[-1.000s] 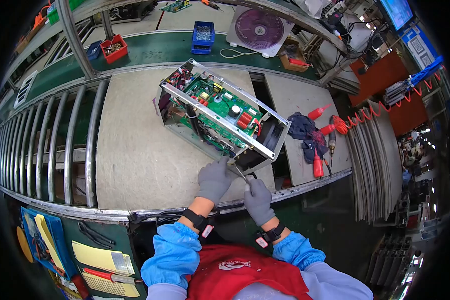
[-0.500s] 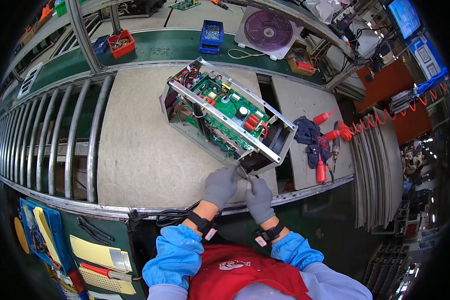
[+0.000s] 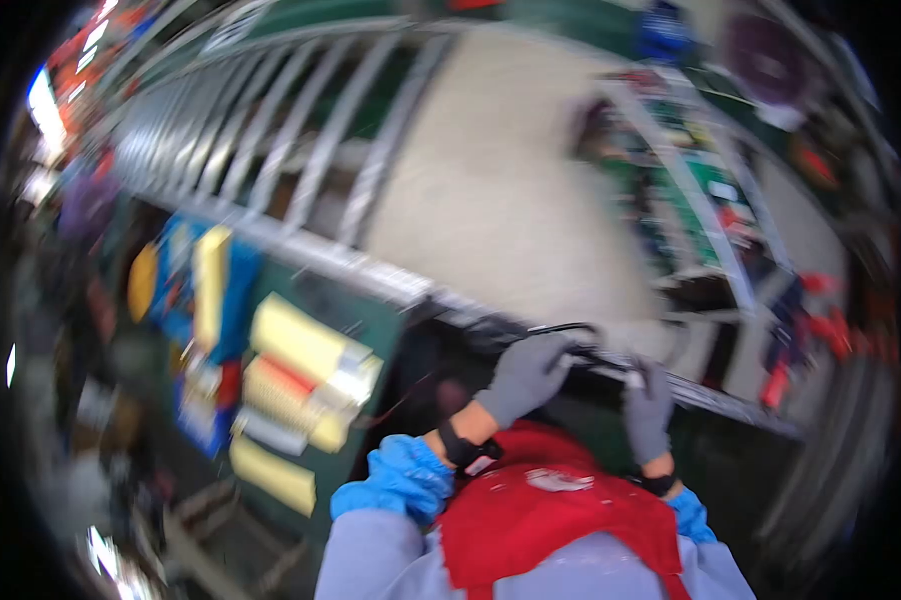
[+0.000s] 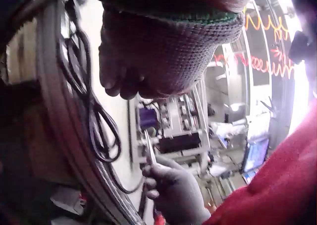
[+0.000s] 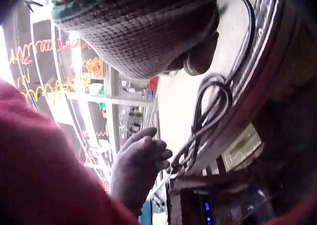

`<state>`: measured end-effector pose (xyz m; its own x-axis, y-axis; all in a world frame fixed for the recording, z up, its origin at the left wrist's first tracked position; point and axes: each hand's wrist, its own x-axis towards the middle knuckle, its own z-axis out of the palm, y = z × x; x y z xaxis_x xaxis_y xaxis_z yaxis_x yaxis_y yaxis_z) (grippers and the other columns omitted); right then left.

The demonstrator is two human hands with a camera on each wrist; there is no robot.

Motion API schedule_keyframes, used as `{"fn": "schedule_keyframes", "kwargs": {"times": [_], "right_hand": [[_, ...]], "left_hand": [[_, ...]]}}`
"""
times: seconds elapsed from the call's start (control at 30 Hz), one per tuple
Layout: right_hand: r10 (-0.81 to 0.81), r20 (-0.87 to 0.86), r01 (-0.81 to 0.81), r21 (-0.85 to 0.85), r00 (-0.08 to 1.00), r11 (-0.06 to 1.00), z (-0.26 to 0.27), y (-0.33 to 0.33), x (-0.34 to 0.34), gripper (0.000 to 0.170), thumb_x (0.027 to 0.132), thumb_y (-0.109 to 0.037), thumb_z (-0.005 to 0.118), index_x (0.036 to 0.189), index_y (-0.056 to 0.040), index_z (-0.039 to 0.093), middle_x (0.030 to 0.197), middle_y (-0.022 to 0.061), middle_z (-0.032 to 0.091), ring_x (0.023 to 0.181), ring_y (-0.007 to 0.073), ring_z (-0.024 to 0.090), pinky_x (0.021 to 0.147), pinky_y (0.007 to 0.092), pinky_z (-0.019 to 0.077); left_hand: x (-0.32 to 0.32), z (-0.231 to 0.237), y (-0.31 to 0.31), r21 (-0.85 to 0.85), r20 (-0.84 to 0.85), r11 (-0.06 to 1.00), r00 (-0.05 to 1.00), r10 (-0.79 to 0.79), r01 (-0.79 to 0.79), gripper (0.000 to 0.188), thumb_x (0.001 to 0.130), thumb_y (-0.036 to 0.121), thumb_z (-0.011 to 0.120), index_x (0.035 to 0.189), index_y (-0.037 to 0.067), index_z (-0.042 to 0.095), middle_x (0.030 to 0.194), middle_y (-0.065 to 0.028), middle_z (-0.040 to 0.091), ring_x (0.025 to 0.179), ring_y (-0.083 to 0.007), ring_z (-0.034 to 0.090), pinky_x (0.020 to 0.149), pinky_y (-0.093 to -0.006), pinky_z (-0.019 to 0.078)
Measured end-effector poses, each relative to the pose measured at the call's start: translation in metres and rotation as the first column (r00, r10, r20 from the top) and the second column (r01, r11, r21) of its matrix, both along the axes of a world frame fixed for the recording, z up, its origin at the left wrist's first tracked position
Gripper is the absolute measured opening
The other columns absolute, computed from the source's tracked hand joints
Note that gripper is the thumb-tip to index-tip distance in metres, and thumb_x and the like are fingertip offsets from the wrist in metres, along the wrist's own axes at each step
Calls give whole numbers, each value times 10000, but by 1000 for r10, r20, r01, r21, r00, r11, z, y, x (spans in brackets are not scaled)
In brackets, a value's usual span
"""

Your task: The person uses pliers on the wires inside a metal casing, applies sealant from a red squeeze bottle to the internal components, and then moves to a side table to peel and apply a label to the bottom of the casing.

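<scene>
In the blurred head view the left hand (image 3: 533,378) is over the bench's front edge beside a black cable (image 3: 571,328); its gloved fingers (image 4: 119,86) bend loosely, with nothing visible in them. The right hand (image 3: 651,408) is to its right, in front of the metal-framed unit (image 3: 706,200) with green boards. In the left wrist view the right hand (image 4: 176,191) pinches a slim silver tool (image 4: 149,148) that points away from the hand. From the right wrist, the left hand (image 5: 138,165) shows curled fingers; the right fingertips (image 5: 200,56) are partly shadowed.
Metal rollers (image 3: 301,140) lie left of the pale board (image 3: 501,180). On the green side table (image 3: 321,290) are yellow sheets (image 3: 296,335) and a blue tray (image 3: 241,275). Red bottles (image 3: 776,385) lie right of the unit. Looped cable (image 4: 89,96) hangs along the bench edge.
The head view has swung left, blurring the scene. Both hands have drawn back from the unit's lower corner toward the body and moved farther apart; the right hand keeps the silver tool.
</scene>
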<state>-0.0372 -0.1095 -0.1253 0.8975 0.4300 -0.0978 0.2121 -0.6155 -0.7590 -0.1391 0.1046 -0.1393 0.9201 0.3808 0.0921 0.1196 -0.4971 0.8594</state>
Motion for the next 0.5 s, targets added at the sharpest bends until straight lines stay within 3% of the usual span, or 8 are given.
{"fn": "schedule_keyframes", "kwargs": {"times": [0.07,0.1,0.17,0.2,0.3,0.37,0.43,0.5], "right_hand": [[-8,-397,56,109,918,992,-6,17,-20,199,950,-55,522,1118,-26,624,801,44,585,606,93,524,543,276,450],[65,-433,-9,129,899,992,-11,26,-29,202,943,-36,525,1121,-29,620,788,26,586,580,66,506,513,237,423],[244,-455,-192,158,856,969,-14,48,-47,198,934,-30,531,1112,-25,618,785,24,585,591,71,518,515,243,429],[329,-462,-273,187,824,944,-14,60,-52,197,929,-27,533,1105,-22,620,783,32,589,592,80,527,520,251,435],[520,-412,-464,235,748,854,-19,86,-62,191,912,-18,541,1084,-12,624,785,60,603,598,112,553,540,279,456],[613,-308,-571,224,728,790,-22,103,-66,186,901,-16,546,1068,-5,627,796,84,615,605,139,571,559,300,470],[616,-284,-577,217,735,788,-13,118,-78,188,888,-14,555,1058,-3,634,808,100,626,613,168,584,580,322,479],[617,-237,-588,185,751,787,-6,125,-90,194,884,-9,553,1057,-3,637,789,93,623,623,161,592,584,318,480]], "left_hand": [[-67,17,22,50,-90,978,974,208,-204,282,919,149,617,1172,34,666,1087,-165,712,992,-356,685,889,-418,546],[-103,25,31,79,-132,923,914,385,-377,271,922,156,617,1161,41,673,1079,-161,713,986,-337,690,878,-410,548],[-176,35,43,120,-153,757,741,654,-643,252,928,172,618,1139,54,687,1062,-152,715,972,-300,699,855,-395,553],[-210,41,46,129,-196,620,593,781,-774,247,931,169,626,1136,47,689,1055,-140,719,962,-260,700,852,-374,550],[-335,23,59,60,-261,215,193,946,-975,299,932,170,659,1166,-17,655,905,-74,685,832,-167,660,767,-309,540],[-410,16,77,-243,-315,-85,-5,949,-966,300,933,177,671,1161,-17,655,924,-59,669,780,-143,624,692,-277,522],[-479,-4,101,76,-164,-90,-102,981,-993,368,941,234,682,1217,-4,632,903,-118,692,816,-181,661,774,-324,536],[-496,22,130,401,-170,-102,-183,968,-910,419,928,287,709,1208,-15,631,881,-118,684,798,-188,652,750,-330,525]]}}
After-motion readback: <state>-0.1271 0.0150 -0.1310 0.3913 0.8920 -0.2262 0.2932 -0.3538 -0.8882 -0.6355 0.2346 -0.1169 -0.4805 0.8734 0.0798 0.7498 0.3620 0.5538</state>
